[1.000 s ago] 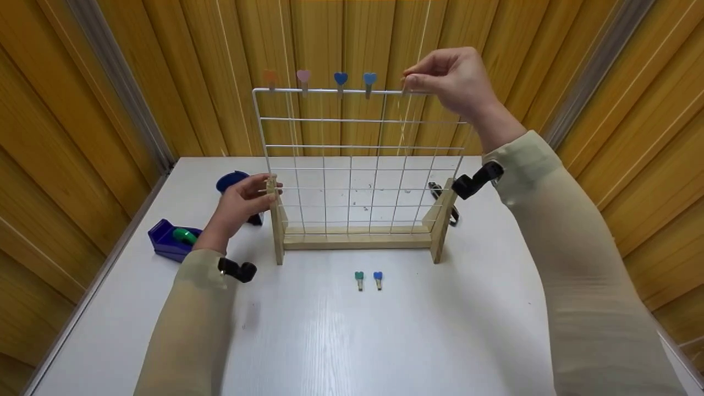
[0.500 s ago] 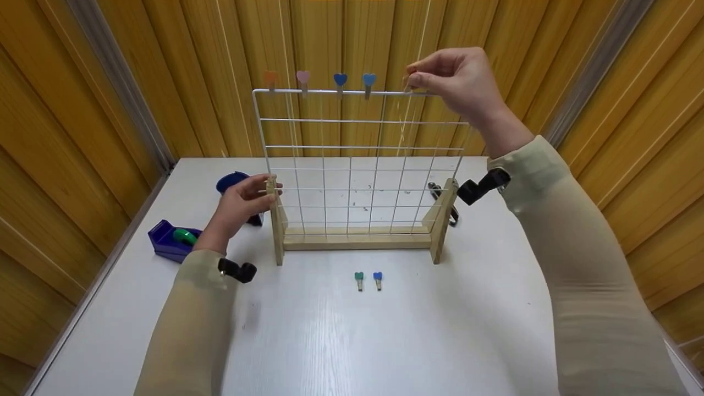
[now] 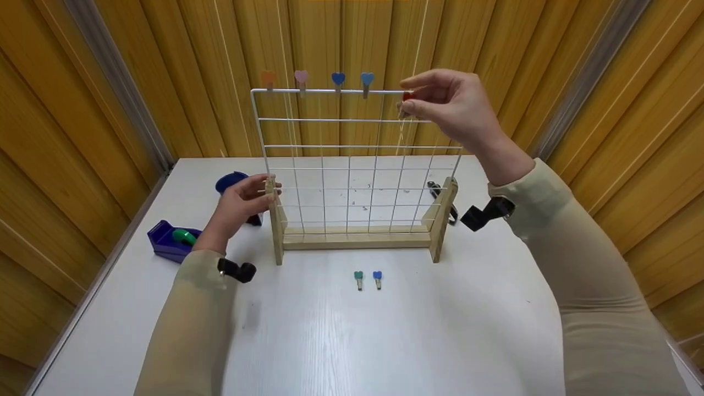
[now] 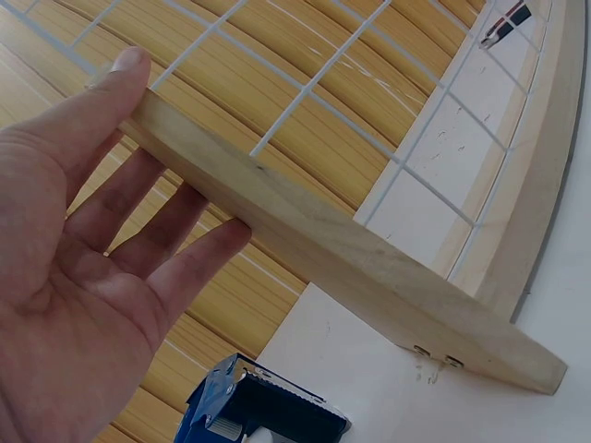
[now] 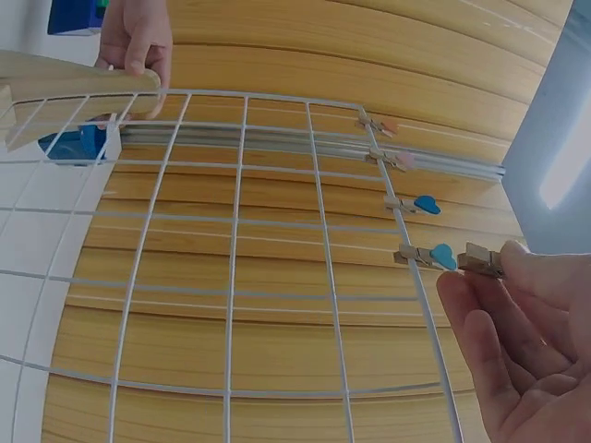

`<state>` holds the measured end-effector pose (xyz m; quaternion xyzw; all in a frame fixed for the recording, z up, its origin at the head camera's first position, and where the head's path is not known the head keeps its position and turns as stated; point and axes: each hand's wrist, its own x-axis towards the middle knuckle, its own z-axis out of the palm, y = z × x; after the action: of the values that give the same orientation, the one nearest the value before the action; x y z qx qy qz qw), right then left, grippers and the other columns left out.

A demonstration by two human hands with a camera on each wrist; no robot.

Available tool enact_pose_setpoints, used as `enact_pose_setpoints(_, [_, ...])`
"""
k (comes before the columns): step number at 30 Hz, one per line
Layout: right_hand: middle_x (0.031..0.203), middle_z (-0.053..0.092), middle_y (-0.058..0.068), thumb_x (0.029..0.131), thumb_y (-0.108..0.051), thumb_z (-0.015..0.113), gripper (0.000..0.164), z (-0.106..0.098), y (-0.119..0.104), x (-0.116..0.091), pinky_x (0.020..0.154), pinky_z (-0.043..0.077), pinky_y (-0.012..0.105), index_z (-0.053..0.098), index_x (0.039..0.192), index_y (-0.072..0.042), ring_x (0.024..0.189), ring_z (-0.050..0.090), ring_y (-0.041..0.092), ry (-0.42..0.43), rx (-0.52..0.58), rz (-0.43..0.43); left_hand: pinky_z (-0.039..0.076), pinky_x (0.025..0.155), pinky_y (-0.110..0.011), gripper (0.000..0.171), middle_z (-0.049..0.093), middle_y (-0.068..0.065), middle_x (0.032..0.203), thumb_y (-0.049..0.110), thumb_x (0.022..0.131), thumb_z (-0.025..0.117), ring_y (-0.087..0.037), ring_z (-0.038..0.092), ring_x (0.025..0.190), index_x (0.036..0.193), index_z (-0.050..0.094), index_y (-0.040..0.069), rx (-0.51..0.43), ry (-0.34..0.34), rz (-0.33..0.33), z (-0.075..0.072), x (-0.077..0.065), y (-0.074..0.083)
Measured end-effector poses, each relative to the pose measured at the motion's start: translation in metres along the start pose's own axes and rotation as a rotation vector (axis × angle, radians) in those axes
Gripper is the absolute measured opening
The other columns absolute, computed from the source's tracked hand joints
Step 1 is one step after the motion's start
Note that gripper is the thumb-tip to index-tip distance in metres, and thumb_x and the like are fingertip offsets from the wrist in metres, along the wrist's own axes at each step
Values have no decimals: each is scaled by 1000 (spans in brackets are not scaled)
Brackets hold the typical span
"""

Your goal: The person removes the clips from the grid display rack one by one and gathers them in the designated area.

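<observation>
A white wire grid [image 3: 350, 146] stands upright in a wooden stand [image 3: 357, 241]. My left hand [image 3: 242, 201] grips the stand's left upright [image 4: 305, 231], thumb on one side and fingers on the other. Near the top wire my right hand [image 3: 459, 102] pinches a small clothespin with a red heart [image 3: 407, 95]. In the right wrist view this clothespin [image 5: 480, 260] is apart from the wire, its wooden end showing. Clipped along the top wire are heart clothespins in orange [image 3: 268, 78], pink [image 3: 301, 77], dark blue [image 3: 338, 78] and light blue [image 3: 367, 78].
Green [image 3: 358, 278] and blue [image 3: 377, 278] heart clothespins lie on the white table [image 3: 330, 341] before the stand. A purple tape dispenser [image 3: 168, 242] sits at left, a dark blue object [image 3: 231, 179] behind my left hand. A black tool [image 3: 452, 212] lies by the right upright.
My right hand has come away from the top wire, moving slightly right and then down, with the red-heart clothespin in its fingers. My left hand has stayed on the upright.
</observation>
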<state>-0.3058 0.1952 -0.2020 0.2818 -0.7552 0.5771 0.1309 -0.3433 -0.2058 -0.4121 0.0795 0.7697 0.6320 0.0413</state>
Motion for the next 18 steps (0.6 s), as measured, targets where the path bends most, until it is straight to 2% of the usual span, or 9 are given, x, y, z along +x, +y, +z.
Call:
enact_pose_setpoints(7, [92, 78, -2, 91, 2, 74, 18, 3, 12, -21, 80, 63, 25, 74, 109, 0, 84, 75, 14, -39, -15, 36, 57, 98, -21, 61, 62, -3, 146, 34, 95, 75, -18, 60, 131, 150, 52, 23, 11, -5, 5, -1, 0, -1])
enact_pose_setpoints(12, [95, 76, -4, 90, -1, 76, 23, 5, 22, -39, 80, 63, 25, 73, 113, 2, 84, 75, 13, -64, -42, 92, 56, 99, -23, 61, 63, -3, 146, 36, 95, 75, -19, 60, 131, 150, 52, 25, 23, -2, 12, -2, 0, -2])
enact_pose_setpoints(18, [100, 74, -3, 90, -6, 78, 26, 9, 40, -62, 78, 62, 24, 73, 115, -1, 84, 75, 14, -103, -91, 187, 56, 100, -23, 58, 64, -3, 144, 36, 95, 75, -20, 60, 130, 148, 54, 25, 28, 0, 27, -2, 0, -3])
